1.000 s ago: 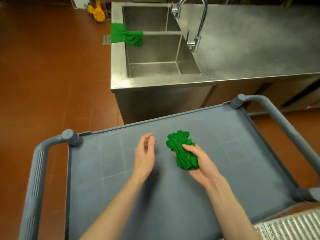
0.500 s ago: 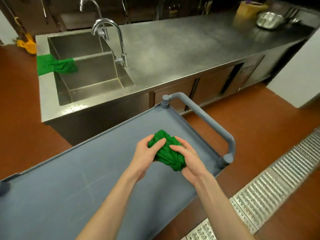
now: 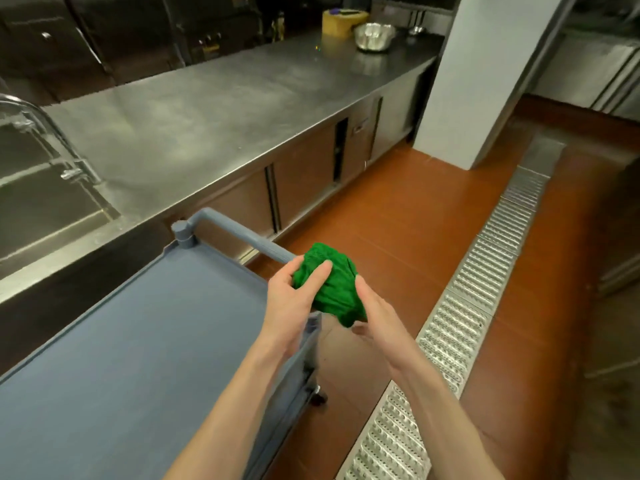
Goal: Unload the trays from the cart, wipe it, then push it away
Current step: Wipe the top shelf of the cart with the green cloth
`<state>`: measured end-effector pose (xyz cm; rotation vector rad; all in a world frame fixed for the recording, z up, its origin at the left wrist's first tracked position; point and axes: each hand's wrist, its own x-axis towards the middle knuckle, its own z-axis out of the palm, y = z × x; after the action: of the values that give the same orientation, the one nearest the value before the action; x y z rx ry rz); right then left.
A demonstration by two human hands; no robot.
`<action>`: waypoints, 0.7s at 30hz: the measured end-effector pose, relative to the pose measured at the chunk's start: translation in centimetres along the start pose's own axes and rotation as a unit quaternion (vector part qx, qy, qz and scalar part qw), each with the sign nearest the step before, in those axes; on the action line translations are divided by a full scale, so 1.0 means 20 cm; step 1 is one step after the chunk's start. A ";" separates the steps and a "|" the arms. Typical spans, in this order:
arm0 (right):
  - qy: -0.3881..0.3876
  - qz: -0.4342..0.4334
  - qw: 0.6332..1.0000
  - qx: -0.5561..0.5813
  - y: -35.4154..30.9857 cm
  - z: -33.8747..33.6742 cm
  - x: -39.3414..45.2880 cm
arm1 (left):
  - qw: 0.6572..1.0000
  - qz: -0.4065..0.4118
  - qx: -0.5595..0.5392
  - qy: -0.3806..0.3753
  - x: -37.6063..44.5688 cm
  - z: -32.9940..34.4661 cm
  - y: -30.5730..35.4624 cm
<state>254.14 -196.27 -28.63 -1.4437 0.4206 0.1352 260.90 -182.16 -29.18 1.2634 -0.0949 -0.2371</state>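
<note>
The grey-blue cart (image 3: pixel 138 341) fills the lower left; its top shelf is bare, with no trays on it. The cart's handle (image 3: pixel 235 233) runs along its right end. A bunched green cloth (image 3: pixel 332 285) is held in the air above the cart's right end, partly hiding the handle. My left hand (image 3: pixel 294 299) grips the cloth from the left with fingers laid over it. From the right and below, my right hand (image 3: pixel 377 317) cups the cloth.
A long steel counter (image 3: pixel 214 112) with a sink (image 3: pixel 41 195) and faucet stands behind the cart. A steel bowl (image 3: pixel 374 36) and yellow container sit at its far end. A white pillar (image 3: pixel 485 81) and a metal floor grate (image 3: pixel 460 327) lie to the right on red floor.
My left hand joined the right on the cloth. Both hands carried it from above the shelf's middle to above the cart's right end, as my view swung right along the counter.
</note>
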 end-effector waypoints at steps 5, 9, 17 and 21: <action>0.043 -0.024 0.989 0.143 0.01 -0.43 0.00 | 0.997 0.005 0.053 -0.055 0.08 0.43 -0.14; 0.131 -0.098 0.969 0.187 0.03 -0.69 -0.04 | 0.991 0.032 0.103 -0.080 0.13 0.71 -0.23; 0.233 -0.155 0.932 0.230 0.02 -1.19 -0.09 | 0.979 -0.063 0.066 -0.182 0.21 1.26 -0.44; 0.254 -0.161 0.913 0.274 0.01 -1.40 -0.08 | 0.940 -0.214 -0.022 -0.267 0.28 1.44 -0.54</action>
<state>247.14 -223.40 -30.10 -0.9523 0.5798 -0.5999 259.15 -213.33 -31.07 1.1358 -0.2787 -0.9532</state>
